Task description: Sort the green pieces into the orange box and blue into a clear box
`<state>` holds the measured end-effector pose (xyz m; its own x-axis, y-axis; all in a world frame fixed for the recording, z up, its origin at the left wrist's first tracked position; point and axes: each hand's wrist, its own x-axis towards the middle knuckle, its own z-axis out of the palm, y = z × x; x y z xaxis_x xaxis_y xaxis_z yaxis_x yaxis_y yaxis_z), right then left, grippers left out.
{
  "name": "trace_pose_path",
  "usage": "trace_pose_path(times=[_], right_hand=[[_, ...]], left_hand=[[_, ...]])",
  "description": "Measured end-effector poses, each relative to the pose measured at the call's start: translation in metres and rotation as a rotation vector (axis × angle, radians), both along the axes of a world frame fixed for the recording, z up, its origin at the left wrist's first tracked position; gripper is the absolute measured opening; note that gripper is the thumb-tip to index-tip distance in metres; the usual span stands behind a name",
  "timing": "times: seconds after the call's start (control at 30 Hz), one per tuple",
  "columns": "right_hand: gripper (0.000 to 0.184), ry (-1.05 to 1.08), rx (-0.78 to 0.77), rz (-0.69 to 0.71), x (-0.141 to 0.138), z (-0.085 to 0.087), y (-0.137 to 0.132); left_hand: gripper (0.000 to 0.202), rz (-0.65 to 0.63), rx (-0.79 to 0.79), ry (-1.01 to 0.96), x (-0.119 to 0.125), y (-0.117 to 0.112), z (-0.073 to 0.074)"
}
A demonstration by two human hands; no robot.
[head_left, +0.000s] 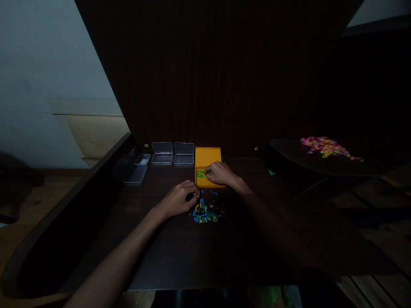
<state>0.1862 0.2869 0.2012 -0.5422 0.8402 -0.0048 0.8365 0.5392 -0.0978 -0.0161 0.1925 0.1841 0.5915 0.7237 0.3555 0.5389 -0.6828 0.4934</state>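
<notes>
My right hand [221,173] is over the open yellow box [208,157], its fingers pinched together low inside. Small green bricks [199,173] lie in the box's left part, beside those fingertips. Whatever the pinch holds is too small to make out. Just in front of the box, my left hand [180,198] rests near the table with curled fingers, thumb and fingertips close together. It is at the upper left edge of a loose pile of tiny bricks [208,213] in blue, green, yellow and white. Anything between its fingertips is hidden.
Two clear plastic cases [162,159] [184,159] stand with lids up left of the yellow box. Another clear case [136,174] lies farther left by the raised side panel [73,214]. Pink and yellow small pieces [326,146] are heaped on a dark surface at right.
</notes>
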Motion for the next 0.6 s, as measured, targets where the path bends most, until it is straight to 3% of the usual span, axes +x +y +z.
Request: trace_pose_path(times=[0.6], right_hand=[[0.038,0.002,-0.012,0.092,0.0002,0.0003,-0.0002]], left_hand=[[0.014,-0.006,-0.006,-0.007,0.0009,0.0008,-0.0006]])
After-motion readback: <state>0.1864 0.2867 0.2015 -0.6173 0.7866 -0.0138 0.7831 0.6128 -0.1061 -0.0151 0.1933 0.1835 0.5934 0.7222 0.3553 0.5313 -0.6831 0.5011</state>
